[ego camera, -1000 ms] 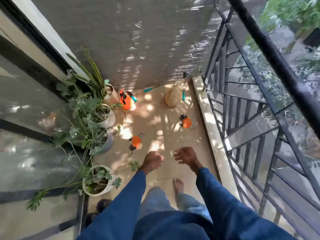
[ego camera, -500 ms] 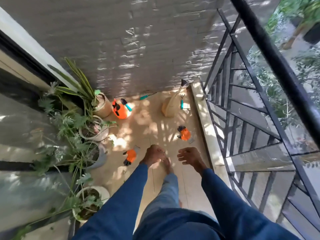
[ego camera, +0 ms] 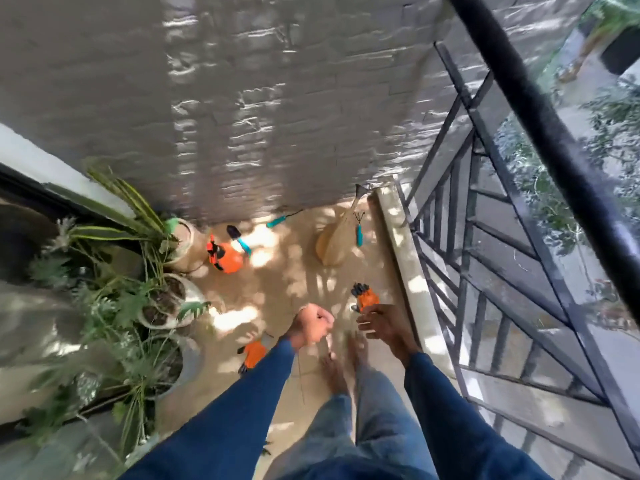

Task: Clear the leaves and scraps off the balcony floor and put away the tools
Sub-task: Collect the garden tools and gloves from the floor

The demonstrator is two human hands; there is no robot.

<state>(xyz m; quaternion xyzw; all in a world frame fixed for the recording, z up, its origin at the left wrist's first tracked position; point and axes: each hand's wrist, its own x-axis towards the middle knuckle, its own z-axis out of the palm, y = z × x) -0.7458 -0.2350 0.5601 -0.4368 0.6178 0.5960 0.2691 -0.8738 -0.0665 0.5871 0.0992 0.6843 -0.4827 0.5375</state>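
Note:
My left hand [ego camera: 311, 328] is curled into a fist with nothing visible in it, held over the tan balcony floor [ego camera: 287, 289]. My right hand [ego camera: 382, 323] hangs beside it, fingers relaxed and empty, above an orange glove [ego camera: 367, 296] lying near the kerb. A second orange glove [ego camera: 254, 353] lies left of my left sleeve. Farther off stand an orange sprayer [ego camera: 227, 258], a teal-handled trowel [ego camera: 239, 241], another teal-handled tool [ego camera: 278, 220] by the wall, a teal hand rake [ego camera: 359, 232] and a tan dustpan-like scoop [ego camera: 330, 242]. The frame is motion-blurred.
Several potted plants [ego camera: 162, 299] line the left side along a glass door. A grey brick wall [ego camera: 277, 116] closes the far end. A black metal railing [ego camera: 502, 271] on a raised kerb [ego camera: 405, 271] runs down the right. My bare feet [ego camera: 337, 372] stand mid-floor.
I have stepped forward along the balcony; the tools and gloves are nearer. The left glove now lies beside my left sleeve, and my right hand is over the right glove.

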